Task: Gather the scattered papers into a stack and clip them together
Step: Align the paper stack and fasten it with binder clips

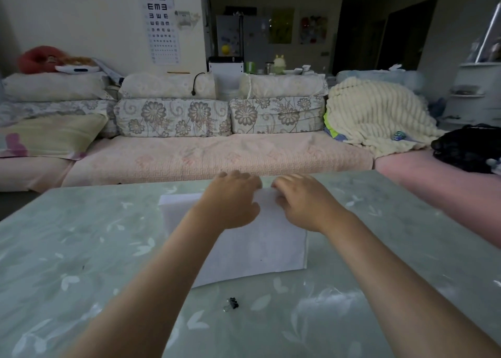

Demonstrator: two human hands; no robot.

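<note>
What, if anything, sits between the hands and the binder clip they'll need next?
Nothing visible blocks it. The left hand and right hand hold the far edge of the papers; the binder clip lies apart on the table just past the papers' near edge, toward the person. Only the papers themselves lie between.

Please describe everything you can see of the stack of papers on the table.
The stack of papers is made of plain white, thin sheets and lies on the pale green table in front of the person. It is not yet squared: one sheet juts out at the far left corner. The left hand and the right hand grip its far edge, fingers curled over it. No clip is on it. The black binder clip lies apart, nearer the person.
</note>
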